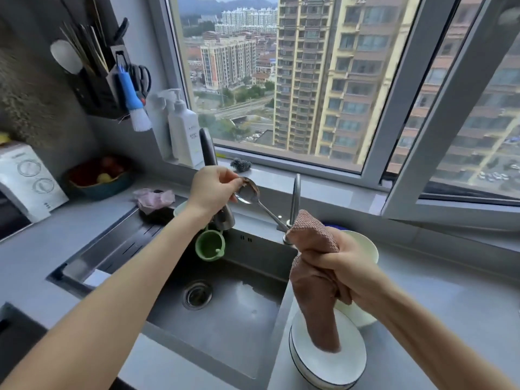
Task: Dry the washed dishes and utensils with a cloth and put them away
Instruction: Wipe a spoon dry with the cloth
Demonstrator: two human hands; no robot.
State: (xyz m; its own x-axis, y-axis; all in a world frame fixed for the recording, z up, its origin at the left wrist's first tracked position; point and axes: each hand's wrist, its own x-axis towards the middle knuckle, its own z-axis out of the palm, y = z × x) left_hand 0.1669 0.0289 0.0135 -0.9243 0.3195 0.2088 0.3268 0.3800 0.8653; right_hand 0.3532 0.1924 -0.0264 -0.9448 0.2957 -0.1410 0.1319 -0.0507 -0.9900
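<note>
My left hand (212, 188) pinches the bowl end of a metal spoon (250, 192) above the sink (239, 311). The spoon's handle runs down to the right into a brown cloth (312, 280), which my right hand (342, 273) grips around the handle's end. The cloth's loose tail hangs onto a stack of white plates (346, 361) on the counter to the right of the sink. A white bowl (365, 249) stands behind my right hand. A green cup (209, 246) sits at the sink's back edge, below the tap.
A dark tap (209, 153) and a thin second faucet (295, 198) rise behind the sink. On the left wall hangs a utensil holder (101, 88) with chopsticks, scissors and a brush. A soap bottle (184, 130), fruit bowl (98, 175) and white appliance (25, 181) stand at the left.
</note>
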